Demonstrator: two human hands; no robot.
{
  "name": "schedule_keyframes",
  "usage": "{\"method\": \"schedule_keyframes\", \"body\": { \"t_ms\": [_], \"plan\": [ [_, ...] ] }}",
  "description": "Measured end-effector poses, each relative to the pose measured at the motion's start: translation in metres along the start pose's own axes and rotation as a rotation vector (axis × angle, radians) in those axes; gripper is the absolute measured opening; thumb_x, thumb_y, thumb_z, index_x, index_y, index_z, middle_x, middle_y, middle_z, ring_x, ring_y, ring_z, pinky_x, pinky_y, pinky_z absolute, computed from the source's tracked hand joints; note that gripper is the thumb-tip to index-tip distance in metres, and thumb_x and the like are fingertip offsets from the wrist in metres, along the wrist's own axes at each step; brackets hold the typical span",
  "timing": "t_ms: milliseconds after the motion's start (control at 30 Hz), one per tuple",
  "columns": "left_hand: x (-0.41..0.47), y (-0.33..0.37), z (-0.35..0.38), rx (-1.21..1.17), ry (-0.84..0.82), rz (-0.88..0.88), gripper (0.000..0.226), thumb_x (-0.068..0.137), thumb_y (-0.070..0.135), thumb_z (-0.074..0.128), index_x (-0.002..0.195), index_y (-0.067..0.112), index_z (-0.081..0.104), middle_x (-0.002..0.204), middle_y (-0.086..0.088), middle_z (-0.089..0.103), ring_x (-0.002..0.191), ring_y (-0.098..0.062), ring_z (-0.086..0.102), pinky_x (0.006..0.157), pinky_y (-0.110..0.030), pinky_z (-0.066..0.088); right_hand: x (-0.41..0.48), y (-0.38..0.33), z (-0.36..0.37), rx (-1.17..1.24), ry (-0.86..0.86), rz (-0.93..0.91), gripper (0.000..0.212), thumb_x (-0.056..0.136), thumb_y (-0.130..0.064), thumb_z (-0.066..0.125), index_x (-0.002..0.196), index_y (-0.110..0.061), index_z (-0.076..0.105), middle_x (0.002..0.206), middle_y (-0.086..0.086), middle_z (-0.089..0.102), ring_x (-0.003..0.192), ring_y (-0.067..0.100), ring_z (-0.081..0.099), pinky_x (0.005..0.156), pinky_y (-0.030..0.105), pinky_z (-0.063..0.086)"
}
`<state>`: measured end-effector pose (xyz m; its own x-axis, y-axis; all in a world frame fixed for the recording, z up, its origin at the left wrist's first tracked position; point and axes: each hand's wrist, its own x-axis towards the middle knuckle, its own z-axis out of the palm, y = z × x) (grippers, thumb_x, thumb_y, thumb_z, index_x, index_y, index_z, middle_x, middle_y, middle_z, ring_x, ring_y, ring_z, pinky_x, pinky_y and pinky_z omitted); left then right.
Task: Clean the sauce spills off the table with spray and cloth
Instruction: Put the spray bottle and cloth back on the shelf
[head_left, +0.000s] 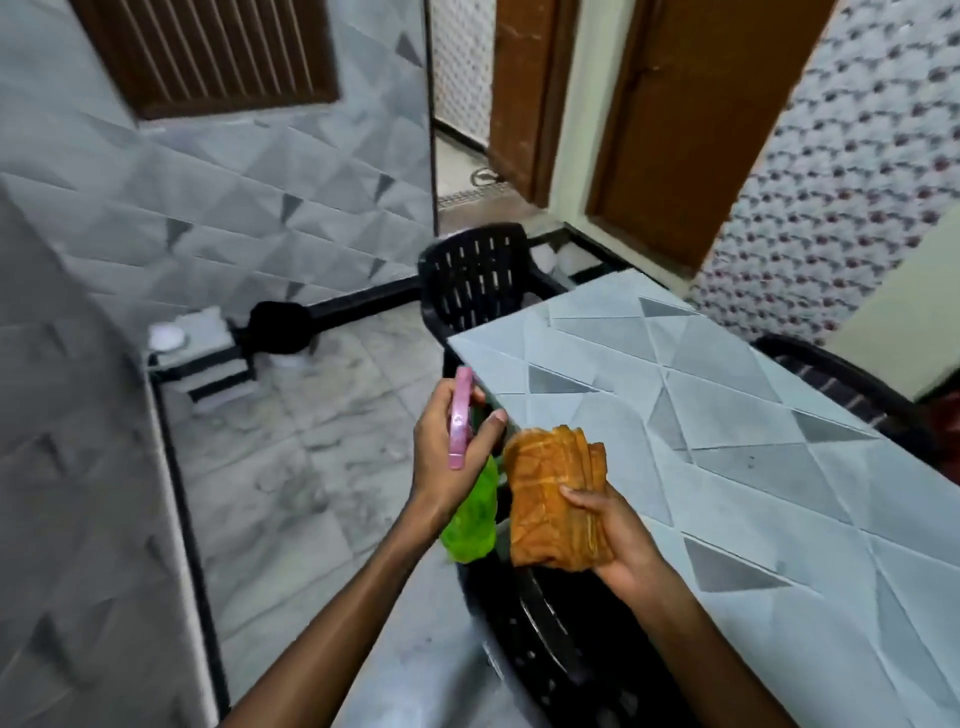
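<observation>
My left hand (441, 457) grips the spray bottle (474, 512) round its neck, and my palm hides where the pink trigger (460, 415) joins the green body. My right hand (618, 540) pinches the folded orange cloth (550, 499) just beside it. The table (727, 415) lies right of both hands, its near end cut off. It is blurred, so I cannot tell stains from its pattern.

Pale grey table (753, 519), dark triangle pattern, black chair (478, 275) at far end
</observation>
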<state>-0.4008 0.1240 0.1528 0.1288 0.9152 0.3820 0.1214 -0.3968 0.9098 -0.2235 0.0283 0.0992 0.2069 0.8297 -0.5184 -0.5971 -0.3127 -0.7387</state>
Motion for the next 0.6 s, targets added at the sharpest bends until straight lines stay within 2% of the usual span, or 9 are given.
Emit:
{"method": "schedule_keyframes", "body": {
  "t_ms": [100,200,300,400,467,533,600],
  "plan": [
    [0.031,-0.029,-0.071,0.025,0.077,-0.031,0.022,0.085,0.016,0.074,0.096,0.018,0.055,0.074,0.01,0.054,0.053,-0.007,0.045,0.056,-0.025,0.041,0.036,0.019,0.077,-0.034,-0.063,0.023,0.046,0.085,0.002,0.061,0.13,-0.009,0.059,0.122,0.026,0.068,0.112,0.047,0.065,0.089,0.062,0.055],
    [0.061,-0.052,-0.131,0.063,0.159,-0.048,0.024,0.082,0.021,0.074,0.096,0.017,0.055,0.076,0.011,0.054,0.051,-0.008,0.046,0.056,-0.025,0.041,0.071,0.034,0.144,-0.064,-0.082,0.064,0.051,0.083,0.0,0.064,0.133,-0.004,0.058,0.124,0.029,0.066,0.114,0.05,0.062,0.085,0.061,0.057],
    [0.093,-0.073,-0.182,0.087,0.225,-0.053,0.024,0.081,0.023,0.073,0.096,0.017,0.055,0.074,0.009,0.054,0.052,-0.012,0.049,0.057,-0.027,0.045,0.105,0.042,0.205,-0.118,-0.135,0.082,0.05,0.08,-0.001,0.065,0.13,-0.004,0.06,0.121,0.028,0.068,0.109,0.047,0.066,0.08,0.055,0.059],
    [0.13,-0.099,-0.232,0.087,0.286,-0.064,0.023,0.081,0.026,0.073,0.097,0.02,0.057,0.08,0.008,0.058,0.058,-0.019,0.053,0.058,-0.046,0.055,0.145,0.045,0.265,-0.156,-0.21,0.101,0.044,0.086,0.001,0.061,0.128,-0.01,0.061,0.119,0.025,0.069,0.108,0.046,0.067,0.086,0.059,0.057],
    [0.159,-0.119,-0.264,0.093,0.311,-0.067,0.023,0.082,0.027,0.072,0.099,0.022,0.058,0.082,0.007,0.059,0.062,-0.025,0.054,0.059,-0.054,0.054,0.176,0.046,0.308,-0.176,-0.25,0.109,0.04,0.089,0.002,0.058,0.127,-0.009,0.06,0.118,0.025,0.07,0.105,0.046,0.068,0.08,0.056,0.059],
    [0.195,-0.142,-0.296,0.118,0.344,-0.064,0.023,0.081,0.028,0.072,0.099,0.028,0.059,0.082,0.008,0.059,0.061,-0.024,0.052,0.06,-0.056,0.054,0.216,0.047,0.353,-0.182,-0.294,0.137,0.038,0.089,0.003,0.057,0.127,-0.007,0.06,0.115,0.025,0.071,0.099,0.044,0.07,0.072,0.052,0.061],
    [0.228,-0.157,-0.32,0.13,0.379,-0.068,0.028,0.081,0.029,0.072,0.101,0.043,0.058,0.085,0.008,0.061,0.059,-0.02,0.051,0.062,-0.055,0.055,0.253,0.045,0.39,-0.199,-0.319,0.136,0.038,0.089,0.003,0.056,0.126,-0.006,0.06,0.114,0.026,0.071,0.097,0.044,0.071,0.071,0.052,0.061]
  ]
}}
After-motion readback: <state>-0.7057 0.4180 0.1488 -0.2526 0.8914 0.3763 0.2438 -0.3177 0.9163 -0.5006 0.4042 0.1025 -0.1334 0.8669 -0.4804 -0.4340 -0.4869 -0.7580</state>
